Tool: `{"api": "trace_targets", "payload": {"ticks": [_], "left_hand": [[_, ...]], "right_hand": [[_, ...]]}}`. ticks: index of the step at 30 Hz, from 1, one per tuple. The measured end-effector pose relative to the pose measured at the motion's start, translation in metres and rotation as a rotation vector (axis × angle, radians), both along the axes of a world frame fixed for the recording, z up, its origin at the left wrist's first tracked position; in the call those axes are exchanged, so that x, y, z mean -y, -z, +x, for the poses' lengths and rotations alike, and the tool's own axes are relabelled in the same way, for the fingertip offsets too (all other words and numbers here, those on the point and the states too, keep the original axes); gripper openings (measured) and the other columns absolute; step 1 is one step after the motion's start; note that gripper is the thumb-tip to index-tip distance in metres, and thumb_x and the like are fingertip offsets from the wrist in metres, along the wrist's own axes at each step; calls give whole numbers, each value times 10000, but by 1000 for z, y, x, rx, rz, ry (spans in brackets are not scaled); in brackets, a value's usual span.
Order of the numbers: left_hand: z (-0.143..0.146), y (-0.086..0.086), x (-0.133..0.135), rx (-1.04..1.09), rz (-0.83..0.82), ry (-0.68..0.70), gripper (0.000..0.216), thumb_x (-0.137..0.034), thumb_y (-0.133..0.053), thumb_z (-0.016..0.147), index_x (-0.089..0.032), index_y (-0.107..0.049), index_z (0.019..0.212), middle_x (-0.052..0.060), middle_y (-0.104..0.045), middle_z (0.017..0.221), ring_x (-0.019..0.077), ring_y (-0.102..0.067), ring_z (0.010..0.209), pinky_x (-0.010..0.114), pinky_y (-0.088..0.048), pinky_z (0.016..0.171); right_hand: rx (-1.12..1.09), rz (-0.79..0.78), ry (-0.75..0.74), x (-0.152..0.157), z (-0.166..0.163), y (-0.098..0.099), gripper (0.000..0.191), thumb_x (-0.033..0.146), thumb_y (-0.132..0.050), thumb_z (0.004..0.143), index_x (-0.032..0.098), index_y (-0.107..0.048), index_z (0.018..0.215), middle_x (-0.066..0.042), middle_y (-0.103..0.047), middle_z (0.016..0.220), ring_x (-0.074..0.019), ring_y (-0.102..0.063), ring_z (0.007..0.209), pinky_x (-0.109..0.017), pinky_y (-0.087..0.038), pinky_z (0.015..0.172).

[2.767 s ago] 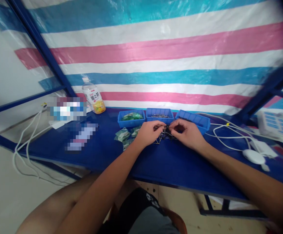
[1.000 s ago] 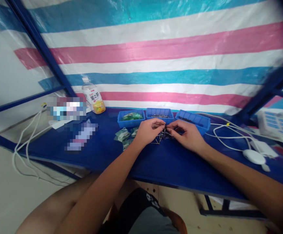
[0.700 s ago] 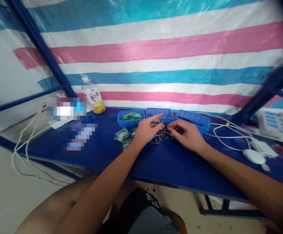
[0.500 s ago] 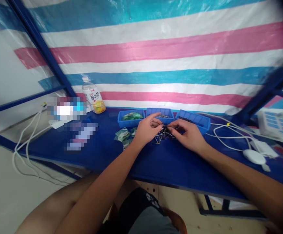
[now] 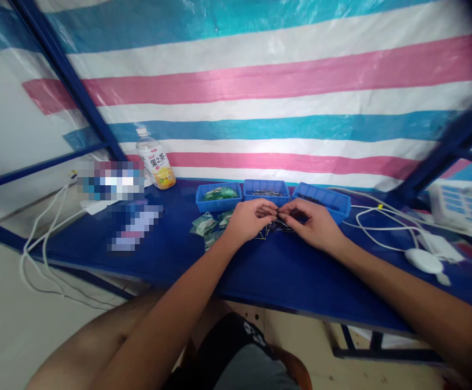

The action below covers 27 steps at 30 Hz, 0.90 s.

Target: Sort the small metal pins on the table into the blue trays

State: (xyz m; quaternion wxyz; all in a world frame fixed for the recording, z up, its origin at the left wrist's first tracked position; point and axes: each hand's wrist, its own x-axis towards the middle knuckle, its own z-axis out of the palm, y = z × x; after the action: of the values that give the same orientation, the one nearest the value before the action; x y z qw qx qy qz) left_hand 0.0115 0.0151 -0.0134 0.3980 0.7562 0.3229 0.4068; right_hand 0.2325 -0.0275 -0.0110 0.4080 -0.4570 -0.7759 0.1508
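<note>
My left hand and my right hand meet fingertip to fingertip over the desk. Both are closed in a pinch around something small and dark, mostly covered by the fingers; its kind cannot be made out. Right beneath them lies a loose pile of thin metal pieces, dark and silvery, like long screws or pins. Small clear packets lie left of my left hand. Behind the hands stand three blue bins: one with green-tinted packets, one with silvery thin pieces, one with dark pieces.
The blue desk runs along a striped plastic sheet. A drink bottle stands at the back left, near blurred-out items. White cables and a white adapter lie to the right, before a white box.
My left hand has moved slightly right and down, and its raised fingers have closed in to meet my right hand's fingertips. My right hand has barely moved.
</note>
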Motion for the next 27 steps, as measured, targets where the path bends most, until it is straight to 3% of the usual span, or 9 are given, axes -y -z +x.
{"api": "trace_targets", "payload": {"ticks": [11, 17, 19, 22, 27], "left_hand": [[1, -1, 1, 90, -109, 46, 148, -181, -793, 867, -144, -767, 1007, 109, -827, 1009, 214, -807, 949, 396, -651, 953], [2, -8, 6, 99, -111, -14, 322, -270, -844, 848, -147, -742, 1127, 119, -811, 1023, 213, -790, 918, 339, -650, 842], [1, -9, 7, 67, -52, -51, 313, -304, -805, 891, -150, -743, 1157, 110, -807, 996, 203, -782, 879, 329, -641, 828], [-1, -8, 7, -13, -29, -5, 305, -343, -684, 985, -160, -740, 1222, 83, -804, 902, 196, -783, 791, 326, -637, 795], [-1, -5, 6, -57, 5, 59, 299, -268, -615, 1001, -161, -764, 1237, 96, -831, 1050, 214, -809, 875, 350, -651, 875]], "right_hand": [[2, -65, -34, 1, -5, 1, 53, 269, -684, 904, 252, -659, 948, -20, -755, 891, -199, -691, 736, -361, -569, 718], [-21, -24, -40, 3, -6, 0, 296, 178, -658, 853, 255, -619, 1137, -6, -697, 883, -193, -661, 743, -347, -560, 733], [-4, 12, -39, 3, -5, -1, 294, 161, -633, 861, 254, -650, 1139, -8, -690, 863, -195, -655, 750, -346, -552, 736], [-8, 44, 24, 2, -3, -2, 146, 193, -647, 886, 243, -693, 1016, -23, -715, 874, -195, -661, 747, -342, -543, 711], [-28, 54, 36, 0, -1, -1, 88, 306, -691, 954, 236, -738, 977, -55, -752, 947, -210, -682, 792, -352, -546, 693]]}}
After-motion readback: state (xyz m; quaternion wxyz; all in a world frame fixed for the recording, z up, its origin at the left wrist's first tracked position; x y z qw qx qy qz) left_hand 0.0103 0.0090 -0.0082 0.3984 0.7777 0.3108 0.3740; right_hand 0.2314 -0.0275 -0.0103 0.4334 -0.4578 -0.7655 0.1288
